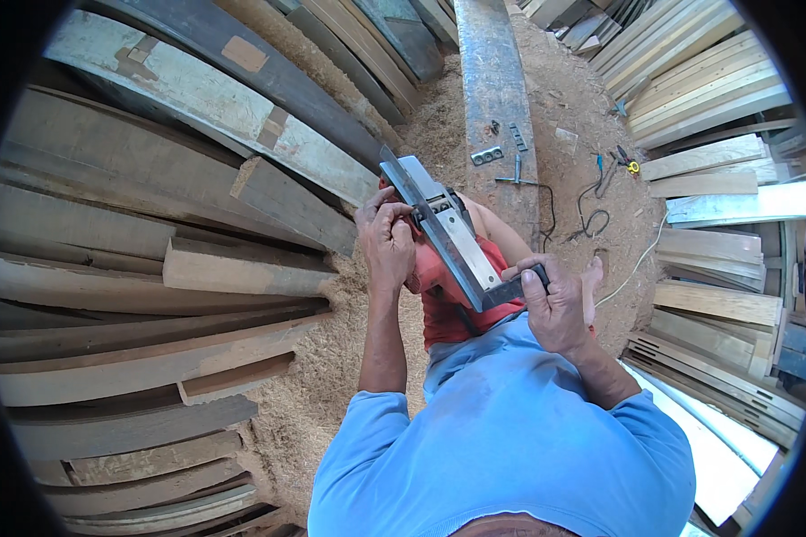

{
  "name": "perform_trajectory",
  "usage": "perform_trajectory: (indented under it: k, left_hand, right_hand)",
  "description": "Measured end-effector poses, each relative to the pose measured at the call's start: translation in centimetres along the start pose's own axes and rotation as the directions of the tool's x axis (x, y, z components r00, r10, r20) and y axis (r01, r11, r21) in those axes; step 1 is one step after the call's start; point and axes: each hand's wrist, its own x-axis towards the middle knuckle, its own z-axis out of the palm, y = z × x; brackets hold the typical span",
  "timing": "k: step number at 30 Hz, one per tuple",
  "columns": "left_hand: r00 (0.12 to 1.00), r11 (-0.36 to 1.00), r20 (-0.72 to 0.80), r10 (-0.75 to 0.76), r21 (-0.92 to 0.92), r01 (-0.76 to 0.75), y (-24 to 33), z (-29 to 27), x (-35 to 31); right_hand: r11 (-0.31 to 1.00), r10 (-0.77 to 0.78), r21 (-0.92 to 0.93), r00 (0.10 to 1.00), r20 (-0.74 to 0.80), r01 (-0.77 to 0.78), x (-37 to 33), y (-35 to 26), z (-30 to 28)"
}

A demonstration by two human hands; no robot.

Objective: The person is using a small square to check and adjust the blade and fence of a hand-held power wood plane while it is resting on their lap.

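Note:
An electric hand planer with a red body and a grey metal sole lies upturned on my lap, sole facing up. My left hand pinches a spot at the middle of the sole, near the blade drum. My right hand grips a dark metal tool, possibly a try square, whose blade lies along the sole. I wear a blue shirt and red shorts. My bare foot rests on the sawdust.
Stacked rough planks fill the left side. A long dark beam ahead carries small metal parts and a wrench. More boards pile up on the right. Cables and pliers lie on sawdust.

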Motion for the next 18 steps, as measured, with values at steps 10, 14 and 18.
perform_trajectory:
  k: [10, 14, 18]
  left_hand:
    - [0.999, 0.997, 0.018, 0.049, 0.054, -0.049, 0.5, -0.1, 0.1]
    - [0.999, 0.985, -0.039, 0.023, 0.170, -0.016, 1.0, -0.3, -0.1]
    - [0.999, 0.980, -0.036, -0.029, 0.194, 0.035, 1.3, -0.4, 0.1]
  right_hand:
    - [0.999, 0.016, -0.028, 1.000, 0.005, -0.016, 0.2, 0.0, -0.2]
    - [0.999, 0.004, -0.036, 1.000, 0.015, -0.003, 0.3, -0.2, -0.2]
    - [1.000, 0.009, -0.015, 1.000, 0.014, -0.009, 0.1, -0.2, -0.2]
